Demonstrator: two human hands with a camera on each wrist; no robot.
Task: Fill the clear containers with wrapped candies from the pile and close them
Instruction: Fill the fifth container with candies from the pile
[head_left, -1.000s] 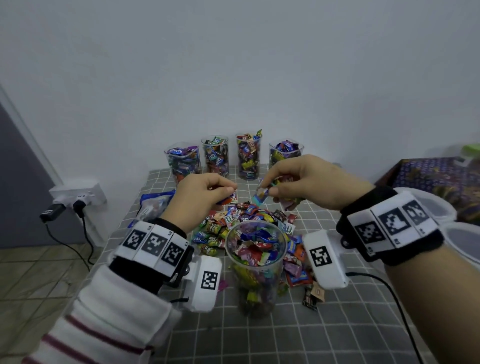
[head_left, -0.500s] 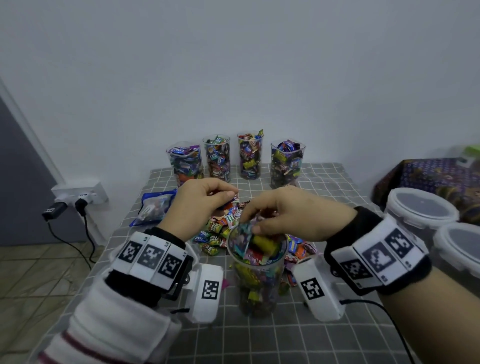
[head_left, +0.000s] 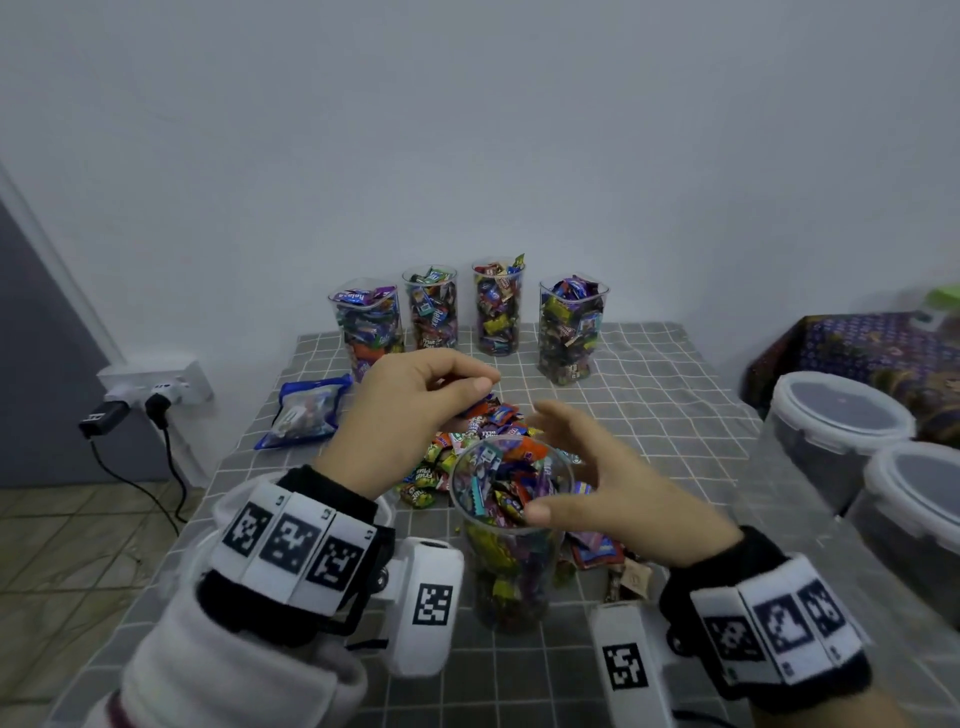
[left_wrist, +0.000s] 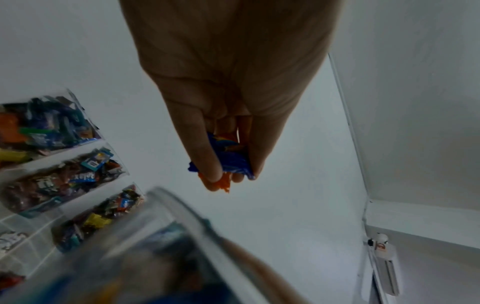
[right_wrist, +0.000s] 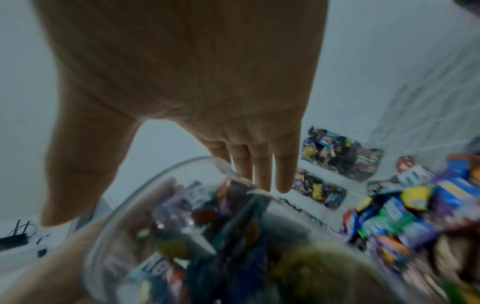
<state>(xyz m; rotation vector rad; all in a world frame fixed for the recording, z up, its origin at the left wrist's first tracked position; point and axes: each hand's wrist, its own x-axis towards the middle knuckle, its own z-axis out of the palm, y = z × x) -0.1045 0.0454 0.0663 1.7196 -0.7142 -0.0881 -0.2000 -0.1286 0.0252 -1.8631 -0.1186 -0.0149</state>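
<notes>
A clear container (head_left: 511, 566) stands at the near middle of the checked table (head_left: 649, 415), filled to its rim with wrapped candies. Behind it lies the candy pile (head_left: 488, 423). My left hand (head_left: 483, 384) hovers over the pile, left of the container. It pinches blue and orange wrapped candies (left_wrist: 228, 162) between thumb and fingers. My right hand (head_left: 556, 465) is open at the container's right rim, fingers straight and thumb apart, holding nothing. The same container (right_wrist: 182, 236) appears blurred under the right hand's fingers (right_wrist: 283, 174).
Four candy-filled clear containers (head_left: 496, 312) without lids stand in a row at the back by the wall. A blue zip bag (head_left: 306, 410) lies at the left. Two white-lidded tubs (head_left: 841, 421) stand to the right. A wall socket with plugs (head_left: 156, 392) is at the left.
My right hand has let its candies go into the container and has drawn back open to the right rim. My left hand still holds its candies and has barely moved.
</notes>
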